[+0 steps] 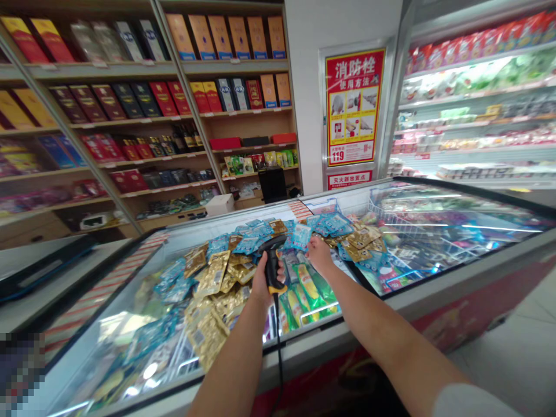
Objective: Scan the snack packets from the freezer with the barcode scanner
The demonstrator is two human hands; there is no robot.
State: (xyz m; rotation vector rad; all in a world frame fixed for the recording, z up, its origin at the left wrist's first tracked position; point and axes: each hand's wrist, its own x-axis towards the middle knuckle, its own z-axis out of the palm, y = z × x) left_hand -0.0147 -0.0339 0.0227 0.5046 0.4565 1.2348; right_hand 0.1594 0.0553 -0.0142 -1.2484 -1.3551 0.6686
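Observation:
My left hand is wrapped round the handle of a black and yellow barcode scanner, its head tilted over the packets and its cable hanging down. With closed fingers, my right hand pinches the edge of a light blue packet. Both hands are above the glass top of a chest freezer. Gold foil packets are heaped to the left of the scanner, with blue packets behind. Another pile of gold packets and blue ones lies right of my right hand.
Under the glass are yellow and green packages and wire baskets. Shelves of boxed goods stand behind. A red and yellow notice hangs on the wall, beside a lit refrigerated display. The scanner's cable crosses the freezer's front edge.

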